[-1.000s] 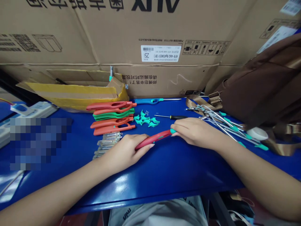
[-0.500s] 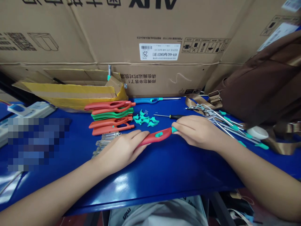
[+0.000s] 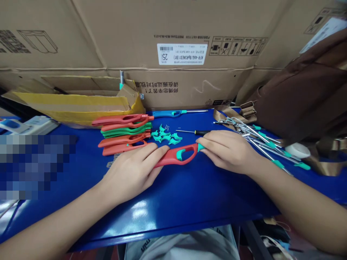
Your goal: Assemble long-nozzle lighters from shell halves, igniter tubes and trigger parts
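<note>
My left hand [image 3: 132, 169] is closed round the handle of a red long-nose lighter [image 3: 173, 159], with its teal trigger [image 3: 179, 154] showing in the loop. At the lighter's front end my right hand [image 3: 230, 151] pinches the teal collar [image 3: 200, 146]; whatever lies beyond it is hidden in the fist. Behind my left hand is a stack of red, orange and green lighter handles [image 3: 124, 130]. Several loose teal triggers [image 3: 164, 137] lie past the lighter, beside tiny screws [image 3: 167, 127]. A screwdriver [image 3: 201, 133] with a black handle rests just behind my right hand.
A blue lighter [image 3: 165, 114] lies by the cardboard wall [image 3: 108, 47]. Metal rods with teal collars [image 3: 261, 142] and a white round piece [image 3: 298, 151] are at right, near a brown bag [image 3: 298, 94]. A yellow-taped carton [image 3: 108, 104] and a power strip [image 3: 40, 124] are at left.
The red lighter has been turned so its finger loop and trigger now face me more openly. Both hands keep their holds, and my view has shifted slightly.
</note>
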`<state>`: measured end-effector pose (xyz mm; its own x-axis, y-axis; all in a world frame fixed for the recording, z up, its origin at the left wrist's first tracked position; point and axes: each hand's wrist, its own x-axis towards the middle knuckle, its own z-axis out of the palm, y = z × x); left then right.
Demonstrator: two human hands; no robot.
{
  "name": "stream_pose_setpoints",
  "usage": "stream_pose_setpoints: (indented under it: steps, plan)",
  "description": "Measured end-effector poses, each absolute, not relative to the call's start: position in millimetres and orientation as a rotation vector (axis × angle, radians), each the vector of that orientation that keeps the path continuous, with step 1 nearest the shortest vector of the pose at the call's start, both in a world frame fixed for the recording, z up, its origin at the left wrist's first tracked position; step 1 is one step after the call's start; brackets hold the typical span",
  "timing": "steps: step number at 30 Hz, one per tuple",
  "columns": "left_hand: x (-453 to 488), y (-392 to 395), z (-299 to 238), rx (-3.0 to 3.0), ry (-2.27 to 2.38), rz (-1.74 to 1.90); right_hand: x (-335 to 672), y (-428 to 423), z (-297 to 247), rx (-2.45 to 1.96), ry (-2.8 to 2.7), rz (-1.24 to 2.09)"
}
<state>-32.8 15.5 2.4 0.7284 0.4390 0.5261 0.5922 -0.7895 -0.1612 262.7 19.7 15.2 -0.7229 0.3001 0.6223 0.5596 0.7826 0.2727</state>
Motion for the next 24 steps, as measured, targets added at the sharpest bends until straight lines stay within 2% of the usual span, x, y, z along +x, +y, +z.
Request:
stream_pose_setpoints:
  steps: [6,10,15,19,24]
  plan:
    - [-33.6,15.6,-1.6,-2.622,-0.856,-0.65,263.2,19.6,15.4,-0.665,-2.444,-0.558]
    - [-30.2,14.9,-0.6,-2.88,-0.982,-0.661,263.7,19.1,15.9,-0.767,-2.572,-0.478]
    - [-23.3,16.5,5.2,-3.308,-1.486,-0.6,259.8,21.6,14.5,-1.029,-2.846,-0.113]
    - [-21.9,22.3,7.8,-3.469,-2.011,-0.651,259.1,21.8,16.1,-1.124,-2.853,0.159]
    - [-23.4,25.6,9.4,-3.485,-2.334,-0.653,266.5,20.9,19.7,-1.044,-2.745,0.2]
